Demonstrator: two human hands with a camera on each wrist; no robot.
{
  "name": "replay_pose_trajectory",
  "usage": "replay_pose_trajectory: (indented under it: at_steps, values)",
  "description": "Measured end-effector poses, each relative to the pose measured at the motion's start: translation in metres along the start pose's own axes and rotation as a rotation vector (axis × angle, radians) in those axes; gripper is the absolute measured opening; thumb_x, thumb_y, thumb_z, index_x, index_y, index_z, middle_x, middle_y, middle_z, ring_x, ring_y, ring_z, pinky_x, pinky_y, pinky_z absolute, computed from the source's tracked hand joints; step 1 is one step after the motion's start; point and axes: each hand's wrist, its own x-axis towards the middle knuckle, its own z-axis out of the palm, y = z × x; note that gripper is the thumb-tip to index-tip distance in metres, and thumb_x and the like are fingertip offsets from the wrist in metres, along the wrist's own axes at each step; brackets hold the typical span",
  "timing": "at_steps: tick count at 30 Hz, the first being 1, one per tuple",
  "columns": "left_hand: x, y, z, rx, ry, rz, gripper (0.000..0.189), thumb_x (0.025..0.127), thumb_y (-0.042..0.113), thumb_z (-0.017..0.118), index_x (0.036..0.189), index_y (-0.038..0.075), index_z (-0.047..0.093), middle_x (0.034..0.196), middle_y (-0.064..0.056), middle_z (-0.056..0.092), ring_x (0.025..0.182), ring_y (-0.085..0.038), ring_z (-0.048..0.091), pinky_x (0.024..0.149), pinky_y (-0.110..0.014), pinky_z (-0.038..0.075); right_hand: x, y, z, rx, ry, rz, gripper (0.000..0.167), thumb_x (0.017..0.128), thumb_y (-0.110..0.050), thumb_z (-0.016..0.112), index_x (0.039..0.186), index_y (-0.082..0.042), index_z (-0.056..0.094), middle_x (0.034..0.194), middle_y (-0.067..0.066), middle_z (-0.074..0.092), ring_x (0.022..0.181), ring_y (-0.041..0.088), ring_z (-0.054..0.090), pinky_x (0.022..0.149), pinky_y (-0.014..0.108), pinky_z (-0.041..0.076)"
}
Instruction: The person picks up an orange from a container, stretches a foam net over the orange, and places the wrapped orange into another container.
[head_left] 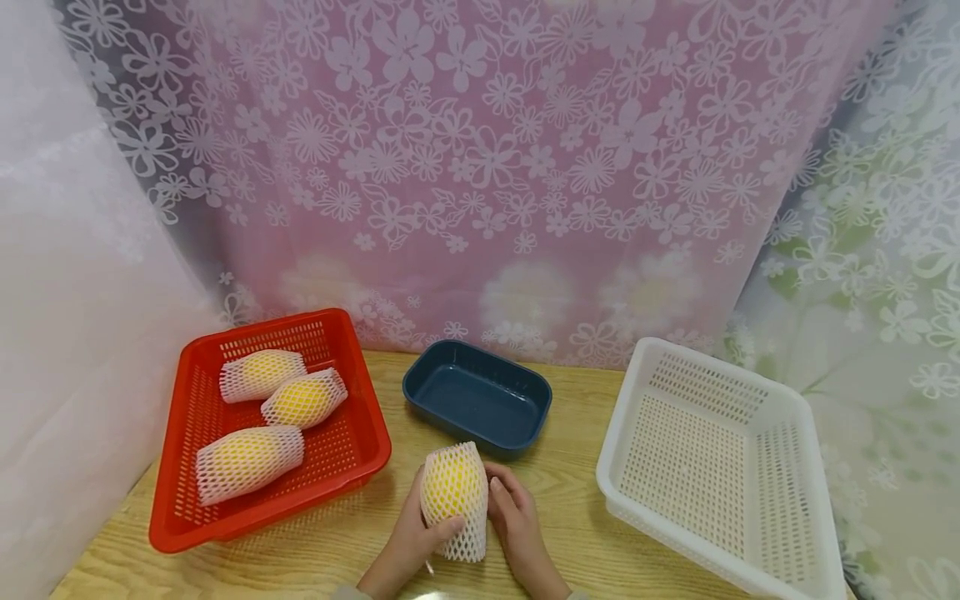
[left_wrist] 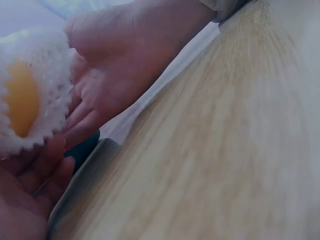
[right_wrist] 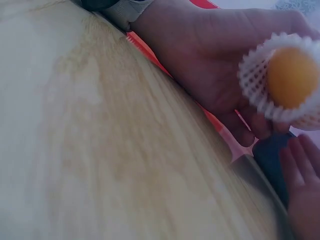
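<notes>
A yellow fruit in a white foam net sleeve (head_left: 455,496) is held upright over the table in front of me. My left hand (head_left: 415,532) grips it from the left, thumb laid across the net. At its right side is my right hand (head_left: 519,521), fingers extended beside the net; in the right wrist view these fingers (right_wrist: 298,162) look straight. Both wrist views show the fruit's rounded orange-yellow end (right_wrist: 292,77) through the sleeve's open mouth. Just beyond the hands stands a dark blue rectangular tub (head_left: 480,392) with nothing visible inside.
On the left, a red perforated basket (head_left: 367,408) contains three netted yellow fruits (head_left: 251,458). A white perforated basket (head_left: 697,467) stands to the right. Beneath everything is a wooden table (head_left: 577,483), and a pink flowered curtain (head_left: 480,167) hangs behind it.
</notes>
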Motion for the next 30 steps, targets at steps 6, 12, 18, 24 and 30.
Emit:
replay_pose_trajectory:
  at_steps: [6,12,18,24,30]
  values:
    - [-0.0005,0.0009,0.0002,-0.048,-0.039,0.013,0.076,0.087,0.012,0.066,0.148,0.004,0.022,0.133,-0.017,0.042,0.11,-0.019,0.056,0.091,-0.029,0.049,-0.0002,-0.002,-0.0006,0.169,-0.206,0.031,0.039,0.107,-0.011,0.032,0.139,-0.005,0.052,0.135,0.004,0.058,0.125,0.016,0.052,0.104,0.032,0.042]
    - [-0.0005,-0.0005,0.0005,-0.088,-0.032,0.129,0.058,0.088,0.013,0.07,0.13,0.004,0.031,0.121,-0.017,0.053,0.1,-0.019,0.063,0.081,-0.033,0.055,-0.0013,-0.0051,-0.0009,0.255,-0.271,0.139,0.042,0.106,-0.014,0.033,0.146,-0.006,0.041,0.141,0.004,0.051,0.129,0.017,0.048,0.107,0.036,0.039]
    - [0.0003,-0.0014,-0.0006,0.009,-0.028,0.2,0.057,0.085,0.011,0.075,0.133,0.006,0.045,0.115,-0.014,0.064,0.095,-0.02,0.067,0.076,-0.038,0.058,-0.0036,-0.0086,-0.0047,0.388,-0.265,0.196,0.044,0.104,-0.011,0.03,0.147,-0.013,0.041,0.143,0.006,0.048,0.13,0.019,0.046,0.109,0.04,0.036]
    - [0.0012,-0.0057,-0.003,0.157,0.046,0.267,0.066,0.082,0.013,0.077,0.139,0.01,0.045,0.125,-0.012,0.056,0.104,-0.016,0.058,0.086,-0.029,0.05,-0.004,-0.0098,-0.0063,0.48,-0.244,0.221,0.046,0.103,-0.008,0.029,0.148,-0.016,0.039,0.146,0.006,0.046,0.133,0.02,0.043,0.11,0.042,0.034]
    - [0.003,-0.0078,-0.0029,0.05,0.077,0.362,0.055,0.093,0.008,0.061,0.14,-0.005,0.036,0.131,-0.015,0.048,0.113,-0.018,0.052,0.088,-0.028,0.048,-0.0014,-0.0068,-0.0056,0.469,-0.197,0.169,0.044,0.101,-0.004,0.033,0.141,-0.017,0.047,0.139,0.004,0.051,0.126,0.017,0.049,0.107,0.037,0.037]
